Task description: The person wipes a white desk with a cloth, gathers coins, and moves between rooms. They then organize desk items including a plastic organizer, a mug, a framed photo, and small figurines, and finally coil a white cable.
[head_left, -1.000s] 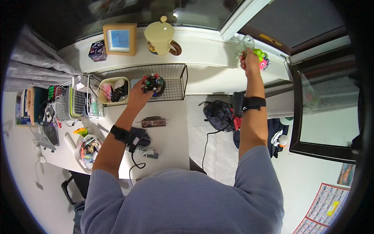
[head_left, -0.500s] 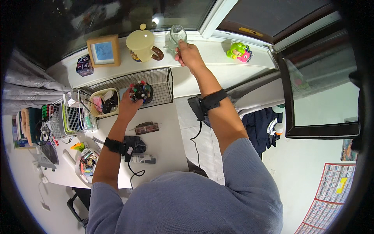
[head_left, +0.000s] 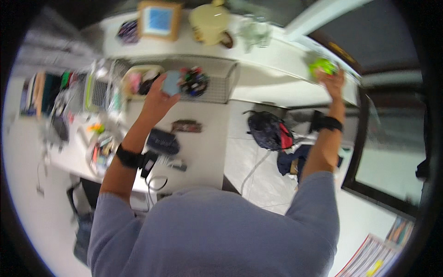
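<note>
My left hand [head_left: 158,97] is closed on a small light blue block-like thing [head_left: 172,83], whose kind I cannot make out, above the front of the black wire basket [head_left: 220,88]. Beside it in the basket are a bunch of dark bottle-like items with coloured tops [head_left: 194,82] and a cream bin [head_left: 138,70] with pink and black things inside. My right hand [head_left: 333,84] is stretched to the right end of the white sill, its fingers at a bright green toy figure [head_left: 323,66]. Motion blur hides whether those fingers grip it.
Along the sill [head_left: 281,62] stand a clear glass vessel [head_left: 255,33], a cream lidded mug [head_left: 210,23], a wooden picture frame [head_left: 159,21] and a dark patterned box [head_left: 128,31]. A grey pouch [head_left: 163,141] lies on the desk [head_left: 210,147]. A black-and-red backpack [head_left: 270,130] rests on the floor.
My right hand has let go of the glass vessel and moved right to the green toy. My left hand has come up from the basket with the light blue thing. The view has shifted.
</note>
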`<state>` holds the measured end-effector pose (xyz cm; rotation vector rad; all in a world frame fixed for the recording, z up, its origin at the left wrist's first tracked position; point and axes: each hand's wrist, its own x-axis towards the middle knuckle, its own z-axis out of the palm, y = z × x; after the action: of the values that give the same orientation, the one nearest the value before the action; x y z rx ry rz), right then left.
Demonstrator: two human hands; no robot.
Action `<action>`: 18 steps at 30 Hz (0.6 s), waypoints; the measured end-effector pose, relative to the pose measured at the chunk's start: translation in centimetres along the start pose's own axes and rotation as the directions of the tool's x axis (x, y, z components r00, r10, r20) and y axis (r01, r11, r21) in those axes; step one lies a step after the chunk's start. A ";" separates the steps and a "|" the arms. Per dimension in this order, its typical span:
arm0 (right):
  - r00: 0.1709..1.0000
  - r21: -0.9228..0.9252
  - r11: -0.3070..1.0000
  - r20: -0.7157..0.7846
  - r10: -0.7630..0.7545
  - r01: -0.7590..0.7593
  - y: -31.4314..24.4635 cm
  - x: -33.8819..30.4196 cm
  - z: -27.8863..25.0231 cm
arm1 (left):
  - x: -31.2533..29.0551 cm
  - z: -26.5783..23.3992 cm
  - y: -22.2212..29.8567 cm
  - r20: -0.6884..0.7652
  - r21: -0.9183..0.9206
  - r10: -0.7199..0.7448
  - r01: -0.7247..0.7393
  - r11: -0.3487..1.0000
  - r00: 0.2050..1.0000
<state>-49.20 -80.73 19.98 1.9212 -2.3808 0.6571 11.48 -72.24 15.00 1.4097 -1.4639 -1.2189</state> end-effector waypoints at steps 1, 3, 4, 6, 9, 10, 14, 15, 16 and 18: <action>0.993 0.031 0.998 0.110 0.049 -0.053 1.5 0.7 0.3 | -0.1 -0.4 2.0 -0.031 0.217 -0.100 0.104 0.971 0.995; 0.978 0.114 0.988 0.194 0.083 -0.107 3.9 2.1 1.4 | -1.1 -1.2 2.1 -0.076 0.194 0.001 0.014 0.981 0.997; 0.980 0.125 0.986 0.178 0.090 -0.113 5.6 2.9 2.0 | -1.5 -1.4 1.1 -0.111 0.139 0.069 -0.053 0.989 0.991; 0.967 0.202 0.970 0.239 0.086 -0.136 1.0 3.4 2.0 | -3.1 -2.1 0.3 -0.162 0.135 -0.029 0.051 0.989 0.986; 0.970 0.081 0.985 0.205 0.130 -0.150 -0.6 3.3 1.7 | -4.3 -2.1 0.6 -0.158 0.208 -0.167 0.198 0.958 0.973; 0.977 0.189 0.972 0.183 0.106 -0.141 0.0 3.0 1.7 | -4.3 -2.0 0.3 -0.174 0.189 -0.132 0.165 0.968 0.976; 0.979 0.149 0.971 0.110 0.173 -0.189 0.3 2.7 1.6 | -4.9 -1.6 -0.2 -0.199 0.268 -0.040 0.093 0.959 0.979; 0.981 0.147 0.971 0.086 0.176 -0.188 0.1 2.1 1.8 | -5.3 -1.6 -0.9 -0.191 0.280 -0.055 0.108 0.954 0.980; 0.983 0.145 0.972 0.060 0.176 -0.183 -0.2 1.7 2.0 | -5.6 -1.5 -1.4 -0.140 0.301 -0.043 0.084 0.950 0.989; 0.981 0.410 0.893 0.133 0.142 -0.185 -3.6 -0.3 1.2 | -6.2 -1.2 -2.3 -0.044 0.338 -0.030 0.043 0.940 0.999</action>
<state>-45.50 -81.40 19.94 1.9413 -2.6599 1.2043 13.94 -66.11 13.69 1.6829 -1.6859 -0.9861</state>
